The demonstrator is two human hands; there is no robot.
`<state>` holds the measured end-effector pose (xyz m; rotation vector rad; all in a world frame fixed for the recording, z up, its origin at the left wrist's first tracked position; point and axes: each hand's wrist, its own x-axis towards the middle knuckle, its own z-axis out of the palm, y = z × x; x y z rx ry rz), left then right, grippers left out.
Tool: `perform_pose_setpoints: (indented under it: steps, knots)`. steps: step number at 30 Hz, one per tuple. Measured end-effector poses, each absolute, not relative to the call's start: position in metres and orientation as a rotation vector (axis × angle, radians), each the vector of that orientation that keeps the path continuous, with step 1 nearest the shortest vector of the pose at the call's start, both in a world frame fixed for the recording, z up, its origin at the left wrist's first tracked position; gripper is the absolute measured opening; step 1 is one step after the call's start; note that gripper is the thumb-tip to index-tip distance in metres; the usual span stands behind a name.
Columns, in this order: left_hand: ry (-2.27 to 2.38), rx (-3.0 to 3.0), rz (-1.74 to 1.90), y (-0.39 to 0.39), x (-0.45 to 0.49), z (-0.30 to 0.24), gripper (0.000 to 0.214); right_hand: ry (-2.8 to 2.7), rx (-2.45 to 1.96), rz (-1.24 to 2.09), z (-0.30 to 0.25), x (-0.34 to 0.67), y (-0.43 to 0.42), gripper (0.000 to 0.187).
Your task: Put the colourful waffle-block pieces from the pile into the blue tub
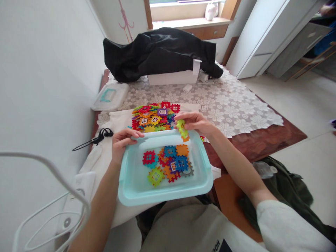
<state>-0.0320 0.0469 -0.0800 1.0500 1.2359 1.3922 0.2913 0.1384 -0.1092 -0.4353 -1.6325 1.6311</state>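
Observation:
A shallow aqua plastic tray (165, 198) sits in front of me on a white cloth, and several interlocking plastic building tiles (168, 162) in red, blue, orange, green and grey lie inside it. My left hand (124, 144) grips the tray's far left rim. My right hand (193, 123) is shut on a lime-green tile (182, 128) just above the far rim, and an orange tile (186, 139) sits right below it. Beyond the tray, a heap of multicoloured tiles (152, 119) lies on the cloth, close to my left hand.
A black earphone cord (98, 139) lies left of the tray. A lidded piece with a teal handle (110, 97) and a black fabric bundle on a white box (160, 56) rest on a lace tablecloth (231, 112). A white wall rises left; a white cable (65, 185) hangs near it.

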Motion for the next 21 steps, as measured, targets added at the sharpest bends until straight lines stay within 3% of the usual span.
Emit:
perform_pose_setpoints:
  steps: [3,5,10,13,16,19,21]
  knots:
    - [1.239,1.059,1.398,0.047,-0.033,-0.082,0.006,-1.808,-0.321,1.585,-0.099,0.291,0.134,0.030]
    - [1.245,1.068,1.396,0.048,-0.034,-0.083,0.007,-1.841,-0.335,1.497,-0.096,0.290,0.133,0.033]
    - [1.247,1.091,1.402,0.048,-0.034,-0.083,0.006,-1.848,-0.735,1.028,-0.112,0.288,0.148,0.047]
    - [1.241,1.088,1.412,0.047,-0.033,-0.084,0.006,-1.814,-0.939,0.925,-0.130,0.290,0.163,0.063]
    - [1.241,1.094,1.415,0.047,-0.032,-0.084,0.006,-1.958,-1.224,0.687,-0.147,0.294,0.169,0.057]
    - [1.254,1.099,1.414,0.047,-0.032,-0.085,0.005,-2.180,-1.449,0.465,-0.161,0.296,0.166,0.067]
    - [1.254,1.095,1.413,0.047,-0.031,-0.084,0.005,-2.311,-1.439,0.430,-0.166,0.297,0.165,0.059]
